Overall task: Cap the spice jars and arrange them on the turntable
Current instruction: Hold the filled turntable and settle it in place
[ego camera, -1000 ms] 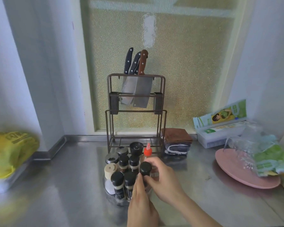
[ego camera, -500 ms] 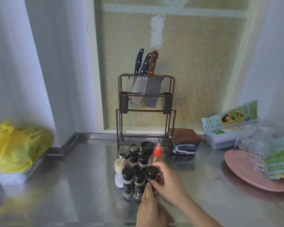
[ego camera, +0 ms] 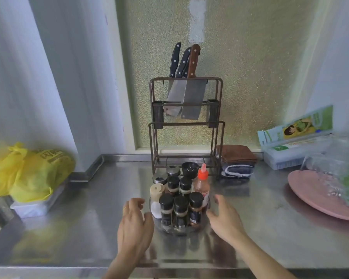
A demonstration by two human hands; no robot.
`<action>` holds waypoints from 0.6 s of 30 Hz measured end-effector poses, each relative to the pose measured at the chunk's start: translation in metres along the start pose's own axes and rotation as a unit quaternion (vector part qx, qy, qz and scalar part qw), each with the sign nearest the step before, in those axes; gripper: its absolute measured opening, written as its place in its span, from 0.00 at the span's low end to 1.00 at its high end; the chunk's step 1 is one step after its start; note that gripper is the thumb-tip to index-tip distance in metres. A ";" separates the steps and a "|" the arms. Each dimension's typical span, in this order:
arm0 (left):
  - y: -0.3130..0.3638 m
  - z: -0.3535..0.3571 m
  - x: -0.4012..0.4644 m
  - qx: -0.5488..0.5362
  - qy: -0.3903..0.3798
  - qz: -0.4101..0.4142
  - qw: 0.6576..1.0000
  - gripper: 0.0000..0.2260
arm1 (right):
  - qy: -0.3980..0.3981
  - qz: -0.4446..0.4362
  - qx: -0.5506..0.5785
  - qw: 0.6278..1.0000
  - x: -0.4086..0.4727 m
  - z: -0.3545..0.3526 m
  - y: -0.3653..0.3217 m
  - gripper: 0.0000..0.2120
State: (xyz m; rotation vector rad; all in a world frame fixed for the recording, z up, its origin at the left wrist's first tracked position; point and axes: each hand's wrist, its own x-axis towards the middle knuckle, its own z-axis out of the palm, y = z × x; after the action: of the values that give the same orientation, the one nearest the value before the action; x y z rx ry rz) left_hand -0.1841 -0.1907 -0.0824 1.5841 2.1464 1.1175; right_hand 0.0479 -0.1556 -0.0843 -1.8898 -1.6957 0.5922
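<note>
Clear turntable (ego camera: 159, 226) at lower centre of the frame, carrying capped spice jars (ego camera: 180, 210) and a red-topped bottle (ego camera: 202, 185). Left hand (ego camera: 134, 222) and right hand (ego camera: 223, 216) flank it, fingers spread wide, holding nothing. Knife rack (ego camera: 186, 125) stands behind.

Print on yellow bag (ego camera: 46, 160), green-and-white box (ego camera: 296, 130) and spice jar labels (ego camera: 194, 215): all too blurred or small; nothing legible.
</note>
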 end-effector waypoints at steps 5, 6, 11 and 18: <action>-0.006 0.009 0.027 0.019 -0.155 -0.022 0.987 0.27 | -0.052 0.030 0.084 0.995 0.008 0.008 -0.008 0.15; -0.007 0.010 0.032 0.005 -0.173 -0.027 0.985 0.26 | -0.057 0.033 0.094 0.993 0.010 0.011 -0.009 0.15; -0.018 0.014 0.050 -0.080 -0.246 -0.056 0.964 0.24 | -0.057 0.041 0.130 0.989 0.013 0.019 -0.009 0.17; -0.029 0.017 0.060 -0.171 -0.277 -0.064 0.943 0.27 | -0.036 0.047 0.155 0.986 0.017 0.028 -0.006 0.22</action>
State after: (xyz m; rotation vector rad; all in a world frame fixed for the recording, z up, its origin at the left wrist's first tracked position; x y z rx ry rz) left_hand -0.2170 -0.1328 -0.0997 1.3675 1.5648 0.8173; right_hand 0.0269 -0.1359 -0.1016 -1.7470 -1.4631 0.9153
